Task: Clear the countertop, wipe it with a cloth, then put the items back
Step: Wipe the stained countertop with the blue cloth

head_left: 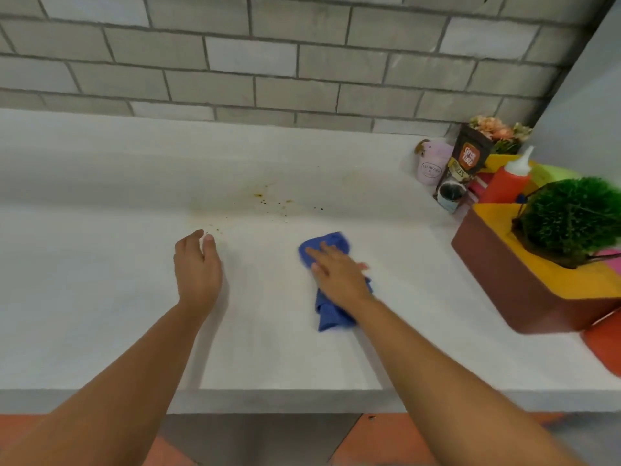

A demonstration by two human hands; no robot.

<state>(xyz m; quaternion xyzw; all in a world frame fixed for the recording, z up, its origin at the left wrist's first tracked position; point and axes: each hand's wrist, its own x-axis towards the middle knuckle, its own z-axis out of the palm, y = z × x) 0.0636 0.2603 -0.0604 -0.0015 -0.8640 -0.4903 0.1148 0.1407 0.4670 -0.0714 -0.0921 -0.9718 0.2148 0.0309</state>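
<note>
A crumpled blue cloth lies on the white countertop, and my right hand presses flat on it with straight fingers. To the left, my left hand hovers over or rests on the bare counter, fingers relaxed and holding nothing. Brown stains and dark crumbs mark the counter just beyond both hands. Pushed to the back right corner stand a pink cup, a dark snack pouch, a small dark jar and a red squeeze bottle.
A brown and yellow box with a round green plant fills the right side. Artificial flowers stand in the corner. A red-orange object sits at the right edge. A grey tiled wall backs the counter.
</note>
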